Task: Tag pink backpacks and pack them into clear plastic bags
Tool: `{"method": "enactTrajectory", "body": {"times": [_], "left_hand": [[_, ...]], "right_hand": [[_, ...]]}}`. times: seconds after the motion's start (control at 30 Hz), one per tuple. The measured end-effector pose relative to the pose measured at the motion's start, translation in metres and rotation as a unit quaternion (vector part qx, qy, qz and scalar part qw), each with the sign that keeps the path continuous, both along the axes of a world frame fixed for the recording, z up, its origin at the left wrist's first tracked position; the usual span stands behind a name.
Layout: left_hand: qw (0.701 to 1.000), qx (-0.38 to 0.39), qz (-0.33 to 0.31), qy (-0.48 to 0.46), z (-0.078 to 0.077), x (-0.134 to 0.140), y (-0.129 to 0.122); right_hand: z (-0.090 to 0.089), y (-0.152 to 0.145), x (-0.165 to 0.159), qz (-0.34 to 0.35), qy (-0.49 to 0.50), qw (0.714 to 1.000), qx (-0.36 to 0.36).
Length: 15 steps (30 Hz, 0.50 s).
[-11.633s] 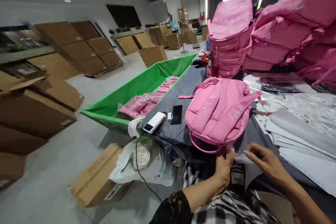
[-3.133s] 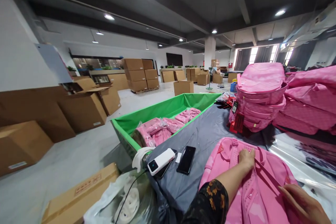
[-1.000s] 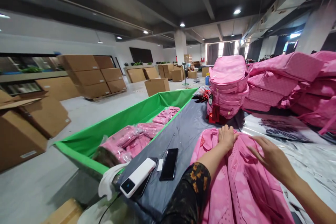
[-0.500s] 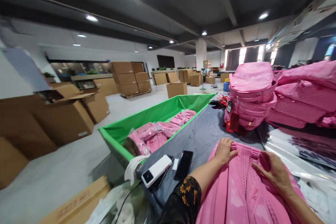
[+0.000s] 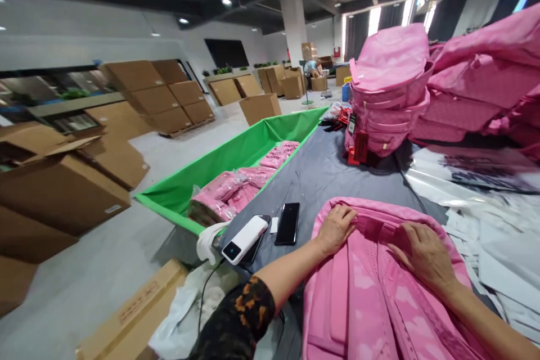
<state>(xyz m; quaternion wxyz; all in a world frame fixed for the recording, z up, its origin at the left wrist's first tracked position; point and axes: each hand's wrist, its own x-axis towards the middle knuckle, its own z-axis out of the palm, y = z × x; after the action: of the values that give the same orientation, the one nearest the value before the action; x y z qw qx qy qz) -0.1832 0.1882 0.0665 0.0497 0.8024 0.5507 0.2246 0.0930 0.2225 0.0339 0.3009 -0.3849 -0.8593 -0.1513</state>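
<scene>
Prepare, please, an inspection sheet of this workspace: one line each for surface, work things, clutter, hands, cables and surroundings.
Surface: table with a wrinkled grey cover.
Work things: one pink backpack at the near side; more pink bags stacked behind it.
Clutter: phone and white device to the left; loose papers to the right.
Hands: left hand and right hand both touch the upper part of the backpack; how firmly, I cannot tell.
Cables: a black cord hangs down beside the white device; far end unclear.
Surroundings: green bin with wrapped pink packs; cardboard boxes; a person far back.
</scene>
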Motion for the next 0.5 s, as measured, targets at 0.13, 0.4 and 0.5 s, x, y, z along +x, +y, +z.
{"method": "enactTrajectory", "body": {"times": [0.13,0.4,0.5], "left_hand": [[0.997,-0.071,-0.017,0.029,-0.010,0.003,0.041],[0.991,-0.125,0.014,0.038,-0.006,0.022,0.117],[0.992,-0.111,0.040,0.039,0.003,0.040,0.094]], "right_hand": [[0.001,0.034,-0.004,-0.024,-0.062,0.990,-0.127],[0.020,0.105,-0.039,-0.168,-0.156,0.956,-0.185],[0.013,0.104,-0.037,-0.153,-0.143,0.965,-0.159]]}}
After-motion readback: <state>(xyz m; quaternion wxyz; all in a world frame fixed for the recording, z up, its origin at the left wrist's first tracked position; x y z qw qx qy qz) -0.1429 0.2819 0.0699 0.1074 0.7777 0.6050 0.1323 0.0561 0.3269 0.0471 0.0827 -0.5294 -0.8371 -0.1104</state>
